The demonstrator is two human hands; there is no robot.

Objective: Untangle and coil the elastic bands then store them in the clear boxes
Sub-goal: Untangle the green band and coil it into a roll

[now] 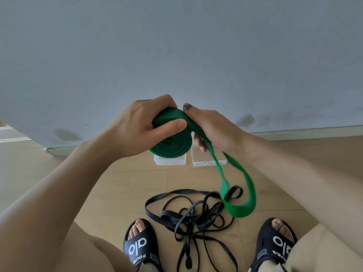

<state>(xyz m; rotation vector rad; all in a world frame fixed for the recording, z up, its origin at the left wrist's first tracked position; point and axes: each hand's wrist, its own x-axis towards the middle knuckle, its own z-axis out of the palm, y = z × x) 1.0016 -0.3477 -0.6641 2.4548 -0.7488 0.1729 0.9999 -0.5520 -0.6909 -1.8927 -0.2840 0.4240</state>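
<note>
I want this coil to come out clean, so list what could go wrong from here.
1. The green band is only partly coiled in the left hand; a loosened grip could let it spring open.
2. Its hanging loop, fed by the right hand, dangles over the tangled black bands and might snag.

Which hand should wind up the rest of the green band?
Probably the right hand: the green band's loose tail runs through it, while the left hand grips the coil.

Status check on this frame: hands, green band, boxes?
Left hand grips green band coil; right hand feeds the loose tail. Clear boxes on floor beyond. Black bands tangled between feet.
</note>
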